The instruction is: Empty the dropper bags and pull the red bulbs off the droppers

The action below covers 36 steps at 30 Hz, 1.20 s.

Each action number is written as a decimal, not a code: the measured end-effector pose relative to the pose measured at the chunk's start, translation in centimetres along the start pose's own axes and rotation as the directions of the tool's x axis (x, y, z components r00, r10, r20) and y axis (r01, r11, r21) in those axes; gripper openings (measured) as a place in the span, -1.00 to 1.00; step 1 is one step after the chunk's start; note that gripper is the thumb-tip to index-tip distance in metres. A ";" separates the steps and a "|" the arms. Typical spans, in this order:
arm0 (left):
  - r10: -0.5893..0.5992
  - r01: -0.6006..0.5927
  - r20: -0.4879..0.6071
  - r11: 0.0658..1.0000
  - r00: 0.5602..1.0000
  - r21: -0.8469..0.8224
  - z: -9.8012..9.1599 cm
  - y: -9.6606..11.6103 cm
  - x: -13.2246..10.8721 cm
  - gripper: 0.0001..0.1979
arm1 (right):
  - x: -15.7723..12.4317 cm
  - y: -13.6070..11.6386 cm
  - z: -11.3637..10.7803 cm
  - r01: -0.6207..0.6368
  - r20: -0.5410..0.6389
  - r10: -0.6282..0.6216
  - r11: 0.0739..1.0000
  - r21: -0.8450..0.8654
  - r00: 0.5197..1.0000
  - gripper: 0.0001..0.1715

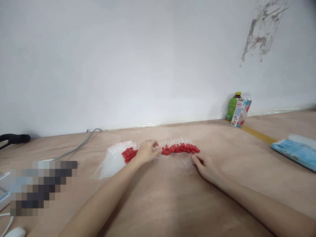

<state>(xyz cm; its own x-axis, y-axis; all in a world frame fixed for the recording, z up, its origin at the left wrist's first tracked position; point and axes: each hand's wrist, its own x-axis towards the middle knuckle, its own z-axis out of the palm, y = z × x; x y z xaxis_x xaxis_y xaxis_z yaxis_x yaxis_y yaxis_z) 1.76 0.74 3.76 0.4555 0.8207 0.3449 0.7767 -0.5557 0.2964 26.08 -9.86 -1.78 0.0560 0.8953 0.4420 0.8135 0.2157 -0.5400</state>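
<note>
With the thin clear sticks (172, 166) as the middle of the dial, the white wall (148, 65) fills the whole upper part of the view, with a scuffed, peeling patch (261, 36) between one and two o'clock. Below it spreads the brown surface (172, 207), which carries everything else. A blue packet (296, 151) lies flat at three o'clock, well apart from the sticks, and a clear plastic bag (110, 164) lies at nine. The sticks themselves lie side by side, running roughly from twelve to six. At two o'clock, near the wall, a printed carton (240, 113) stands just in front of a green bottle (231, 107) with a yellow cap. The left hand (148, 151) is at nine o'clock, by the left end of the sticks, its fingers bent; I cannot tell whether they grip anything. The right hand (207, 168), between three and four, has its thumb and forefinger beside the right end of the sticks; whether they are clamped on one is too small to tell. Smallest are the red pieces: a crowded row (182, 148) across the sticks, and a loose cluster (129, 154) on the bag, partly behind the left hand.
</note>
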 end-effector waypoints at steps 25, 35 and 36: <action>0.121 -0.126 -0.126 0.991 0.985 -0.033 -0.6 0.2 -5.2 -0.87 | -0.3 -0.5 0.0 0.316 -0.339 -0.320 0.946 -0.070 0.885 -0.55; 0.529 -0.529 -0.272 0.845 0.804 0.079 1.9 1.0 -10.2 -0.90 | -1.7 -4.6 1.6 0.623 -0.121 -0.651 0.756 -0.201 0.750 -0.71; 0.533 -0.537 -0.282 0.841 0.797 0.072 1.9 1.2 -10.2 -0.89 | -1.7 -4.7 1.9 0.627 -0.127 -0.652 0.755 -0.193 0.747 -0.78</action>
<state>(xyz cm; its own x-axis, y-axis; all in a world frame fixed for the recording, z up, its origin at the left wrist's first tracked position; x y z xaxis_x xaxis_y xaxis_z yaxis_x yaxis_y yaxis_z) -1.13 -8.07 -1.14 0.6548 0.3204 0.6845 0.4398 -0.8981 -0.0003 21.03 -11.65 -1.39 -0.4157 0.4788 0.7733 0.7608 0.6489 0.0072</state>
